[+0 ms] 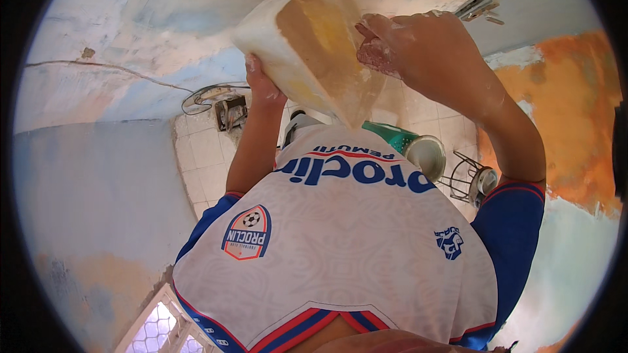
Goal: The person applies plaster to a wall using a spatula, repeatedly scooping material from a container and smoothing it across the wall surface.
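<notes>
My left hand (263,82) grips the side of a pale, worn plastic container (288,68), its fingers mostly hidden by it. The container is tilted, its opening turned toward the right, with a yellowish, smeared inside. My right hand (418,49), speckled with white residue, is at the container's right side with its fingers curled. Something reddish and mottled (374,55) shows at those fingertips; I cannot make out whether it is a held object or coated fingers. My shirt and forearms hide part of the floor below.
A tiled floor (199,167) lies below, with a green bucket (392,136), a pale round container (425,157), a metal frame stand (466,176) and a boxy dark tool (229,112) beside looped cable. Patchy painted walls (91,183) surround me; a grilled window (157,320) is at lower left.
</notes>
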Demonstrator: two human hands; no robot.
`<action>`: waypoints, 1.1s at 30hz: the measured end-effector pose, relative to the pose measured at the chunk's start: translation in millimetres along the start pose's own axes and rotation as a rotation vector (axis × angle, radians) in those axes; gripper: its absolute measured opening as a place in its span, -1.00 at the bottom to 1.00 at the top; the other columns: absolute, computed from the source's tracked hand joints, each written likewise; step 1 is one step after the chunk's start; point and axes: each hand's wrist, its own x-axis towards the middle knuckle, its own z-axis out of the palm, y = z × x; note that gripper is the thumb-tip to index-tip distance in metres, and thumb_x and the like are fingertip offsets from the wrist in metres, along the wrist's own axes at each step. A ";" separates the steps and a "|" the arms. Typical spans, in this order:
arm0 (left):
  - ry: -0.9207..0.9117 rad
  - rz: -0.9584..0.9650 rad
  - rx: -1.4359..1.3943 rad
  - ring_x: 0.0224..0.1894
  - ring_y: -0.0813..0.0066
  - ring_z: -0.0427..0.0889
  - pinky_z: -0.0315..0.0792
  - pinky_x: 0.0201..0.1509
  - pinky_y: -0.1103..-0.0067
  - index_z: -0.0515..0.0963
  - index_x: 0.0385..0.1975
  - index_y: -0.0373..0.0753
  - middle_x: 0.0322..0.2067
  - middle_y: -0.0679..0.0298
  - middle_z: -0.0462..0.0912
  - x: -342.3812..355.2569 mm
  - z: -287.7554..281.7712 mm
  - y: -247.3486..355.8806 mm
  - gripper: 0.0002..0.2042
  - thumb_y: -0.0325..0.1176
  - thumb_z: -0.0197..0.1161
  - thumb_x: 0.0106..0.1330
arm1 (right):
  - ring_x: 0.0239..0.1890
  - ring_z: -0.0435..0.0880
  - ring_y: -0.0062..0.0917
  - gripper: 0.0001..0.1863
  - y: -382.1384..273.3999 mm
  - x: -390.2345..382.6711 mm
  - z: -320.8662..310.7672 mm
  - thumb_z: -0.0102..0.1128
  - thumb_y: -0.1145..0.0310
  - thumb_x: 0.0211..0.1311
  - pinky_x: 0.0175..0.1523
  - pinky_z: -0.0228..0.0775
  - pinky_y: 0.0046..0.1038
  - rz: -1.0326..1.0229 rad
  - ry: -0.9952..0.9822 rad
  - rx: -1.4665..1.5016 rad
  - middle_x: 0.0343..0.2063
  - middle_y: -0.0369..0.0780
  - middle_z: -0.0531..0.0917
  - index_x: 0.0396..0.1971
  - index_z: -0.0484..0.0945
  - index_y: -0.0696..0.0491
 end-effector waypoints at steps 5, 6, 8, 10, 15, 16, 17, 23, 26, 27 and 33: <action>0.013 0.090 -0.065 0.27 0.18 0.51 0.47 0.31 0.21 0.29 0.37 -0.19 0.28 0.14 0.46 -12.4 12.8 -22.1 -0.22 0.27 0.16 0.33 | -0.44 0.73 -0.25 -0.70 3.6 -26.6 3.1 0.27 0.17 0.32 -0.34 0.52 -0.26 -0.074 -0.030 0.051 -0.41 -0.14 0.75 -0.12 0.58 0.07; 0.021 0.084 -0.089 0.27 0.18 0.50 0.46 0.32 0.21 0.29 0.37 -0.19 0.28 0.14 0.45 -15.7 15.4 -26.7 -0.24 0.28 0.12 0.35 | -0.42 0.74 -0.25 -0.70 5.2 -29.0 3.0 0.27 0.20 0.32 -0.33 0.53 -0.27 -0.075 -0.020 0.122 -0.39 -0.13 0.76 -0.10 0.58 0.08; 0.030 0.064 -0.118 0.27 0.17 0.50 0.46 0.32 0.21 0.29 0.37 -0.19 0.28 0.13 0.45 -21.7 15.8 -34.3 -0.24 0.28 0.09 0.36 | -0.39 0.75 -0.25 -0.73 7.8 -32.7 -12.0 0.27 0.28 0.31 -0.31 0.54 -0.30 -0.030 0.185 0.259 -0.38 -0.09 0.75 -0.10 0.57 0.10; 0.046 0.039 -0.143 0.27 0.17 0.50 0.45 0.32 0.21 0.29 0.37 -0.19 0.28 0.13 0.45 -29.6 12.7 -41.6 -0.25 0.28 0.07 0.37 | -0.36 0.76 -0.23 -0.76 6.5 -40.2 -21.0 0.25 0.37 0.29 -0.29 0.55 -0.32 -0.004 0.328 0.402 -0.36 -0.05 0.74 -0.10 0.56 0.12; 0.067 -0.020 -0.170 0.27 0.16 0.49 0.44 0.33 0.21 0.29 0.38 -0.19 0.28 0.12 0.45 -45.5 5.7 -55.3 -0.26 0.27 0.01 0.39 | -0.32 0.75 -0.12 -0.78 -21.1 -67.8 0.0 0.15 0.56 0.26 -0.23 0.58 -0.30 0.111 0.421 0.673 -0.30 0.01 0.73 -0.10 0.53 0.14; 0.072 -0.025 -0.172 0.27 0.15 0.49 0.43 0.34 0.21 0.29 0.38 -0.19 0.28 0.12 0.45 -47.9 4.5 -57.7 -0.26 0.27 0.00 0.40 | -0.31 0.75 -0.11 -0.76 -28.0 -69.0 12.1 0.13 0.57 0.25 -0.23 0.58 -0.29 0.114 0.444 0.678 -0.29 0.01 0.73 -0.08 0.51 0.15; 0.077 -0.034 -0.175 0.27 0.15 0.49 0.43 0.34 0.21 0.29 0.38 -0.19 0.28 0.12 0.45 -50.9 3.1 -59.2 -0.26 0.27 -0.02 0.40 | -0.30 0.75 -0.10 -0.74 -35.5 -69.7 25.8 0.12 0.58 0.25 -0.22 0.58 -0.28 0.118 0.466 0.683 -0.29 0.02 0.73 -0.06 0.49 0.15; 0.087 -0.053 -0.139 0.28 0.14 0.49 0.41 0.35 0.22 0.29 0.38 -0.19 0.28 0.11 0.45 -66.4 -8.4 -65.1 -0.27 0.27 -0.09 0.43 | -0.30 0.71 -0.04 -0.64 -57.2 -75.3 68.3 0.11 0.57 0.23 -0.24 0.53 -0.14 0.163 0.351 0.662 -0.37 0.05 0.70 0.05 0.42 0.17; 0.108 -0.084 -0.102 0.28 0.13 0.48 0.42 0.34 0.23 0.29 0.38 -0.19 0.28 0.11 0.46 -68.1 -12.0 -66.9 -0.26 0.27 -0.02 0.40 | -0.33 0.70 -0.01 -0.62 -59.2 -79.5 73.1 0.11 0.58 0.23 -0.25 0.50 -0.08 0.180 0.309 0.706 -0.40 0.07 0.69 0.07 0.41 0.18; 0.102 -0.087 -0.107 0.28 0.13 0.48 0.42 0.34 0.23 0.29 0.38 -0.19 0.28 0.11 0.45 -66.9 -12.4 -66.7 -0.25 0.27 0.02 0.38 | -0.34 0.69 -0.01 -0.61 -58.6 -80.5 73.6 0.11 0.58 0.24 -0.25 0.49 -0.07 0.173 0.311 0.732 -0.41 0.07 0.68 0.08 0.41 0.18; 0.065 -0.079 -0.108 0.28 0.14 0.48 0.42 0.34 0.24 0.29 0.38 -0.21 0.28 0.11 0.46 -69.0 -12.7 -64.7 -0.20 0.28 0.14 0.31 | -0.27 0.69 0.02 -0.66 -53.8 -95.7 74.4 0.10 0.58 0.26 -0.17 0.52 -0.11 0.112 0.293 0.805 -0.30 0.08 0.70 0.05 0.48 0.19</action>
